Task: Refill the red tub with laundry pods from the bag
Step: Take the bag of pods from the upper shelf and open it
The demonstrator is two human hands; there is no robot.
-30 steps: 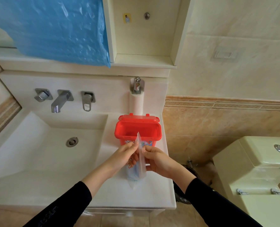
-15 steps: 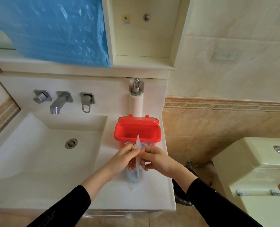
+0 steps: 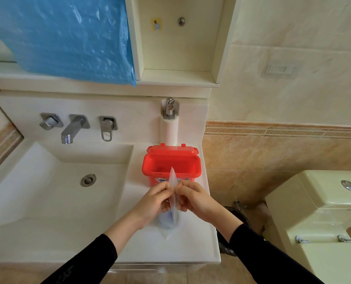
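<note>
Both hands, left (image 3: 157,198) and right (image 3: 193,198), pinch the clear pod bag (image 3: 173,193) upright on the counter (image 3: 191,242), just before the open red tub (image 3: 171,168). Pull the mouth apart evenly, keeping it upright.

Soft even daylight, sharp focus, wide-angle bowing at edges.

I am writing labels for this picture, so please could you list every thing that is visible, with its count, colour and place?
red tub: 1, red, lid open, on the counter right of the basin
bag: 1, translucent, upright before the tub
basin: 1, white, left
spout: 1, metal, between two metal handles, above the basin
small tap: 1, metal, behind the tub
plastic sheet: 1, blue, top left
toilet: 1, pale yellow, right
left hand: 1, pinches the bag
right hand: 1, pinches the bag
</note>
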